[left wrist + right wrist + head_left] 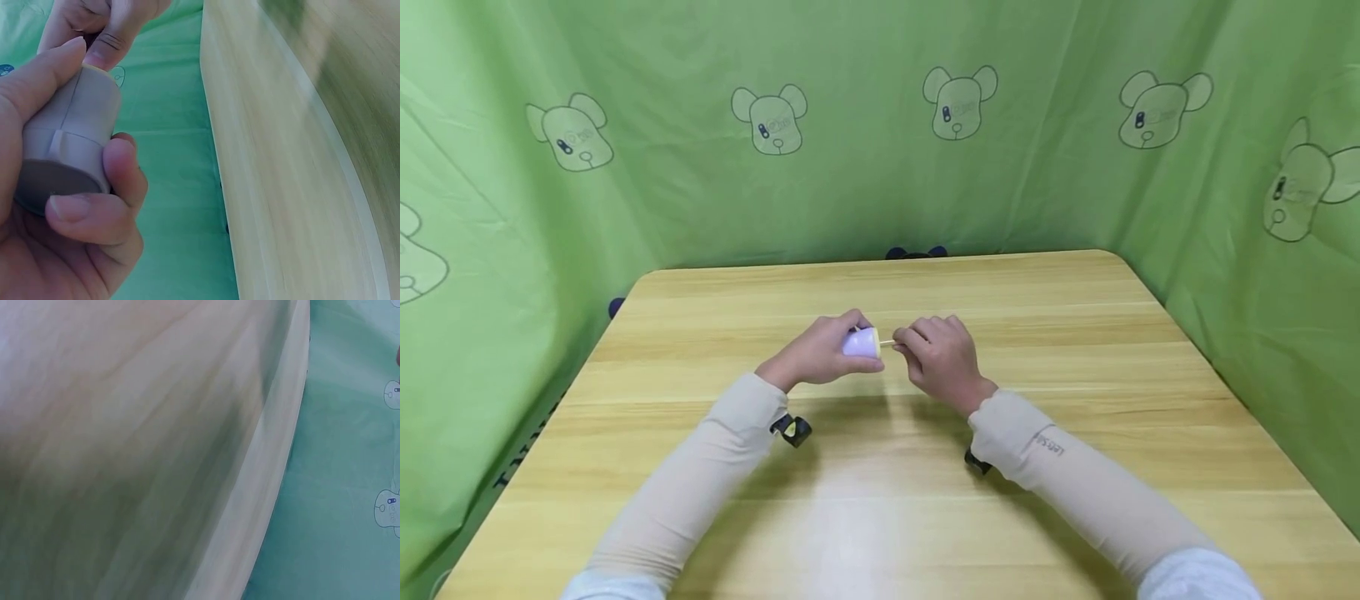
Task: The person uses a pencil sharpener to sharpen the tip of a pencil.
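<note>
My left hand (823, 350) grips a small lavender cylindrical container (861, 343) above the table, tipped on its side with its pale yellow end to the right. In the left wrist view, the thumb and curled fingers go round the container (81, 112), which has a seam, a small raised tab and a darker flat base. A thin pale stick (887, 342) juts from the yellow end. Thumb and fingertips of my right hand (943, 358) pinch the stick's outer end. Only a sliver of skin shows at the right edge of the right wrist view.
Under both hands lies a wooden table (880, 517) with rounded far corners. A green curtain (865, 200) with mouse-like heads printed on it surrounds its back and sides. A black wrist camera mount (793, 430) hangs below the left sleeve.
</note>
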Available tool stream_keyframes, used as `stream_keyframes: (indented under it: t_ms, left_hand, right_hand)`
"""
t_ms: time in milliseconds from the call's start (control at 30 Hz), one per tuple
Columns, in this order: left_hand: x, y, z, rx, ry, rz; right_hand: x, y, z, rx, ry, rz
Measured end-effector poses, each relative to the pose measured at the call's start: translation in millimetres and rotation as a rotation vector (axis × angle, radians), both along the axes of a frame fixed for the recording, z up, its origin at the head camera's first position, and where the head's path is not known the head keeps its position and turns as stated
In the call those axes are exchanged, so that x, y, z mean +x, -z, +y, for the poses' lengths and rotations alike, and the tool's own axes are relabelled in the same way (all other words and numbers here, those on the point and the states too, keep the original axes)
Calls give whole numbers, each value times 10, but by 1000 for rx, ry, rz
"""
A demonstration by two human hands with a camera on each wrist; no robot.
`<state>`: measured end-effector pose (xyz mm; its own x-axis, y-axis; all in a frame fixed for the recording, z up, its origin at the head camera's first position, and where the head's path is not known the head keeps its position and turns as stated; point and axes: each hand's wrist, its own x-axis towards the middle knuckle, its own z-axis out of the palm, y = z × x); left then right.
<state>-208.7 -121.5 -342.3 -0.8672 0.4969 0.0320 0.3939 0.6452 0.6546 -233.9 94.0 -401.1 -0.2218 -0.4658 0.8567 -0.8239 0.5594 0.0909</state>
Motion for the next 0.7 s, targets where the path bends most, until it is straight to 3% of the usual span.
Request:
stream_keyframes:
  t_ms: [300,700]
  left_hand:
    - [17,19,-19,11,11,-10]
    - [-6,64,-54,3,28,24]
  right_hand:
    - [16,0,-39,30,23,93]
    - [44,-51,-76,111,53,-4]
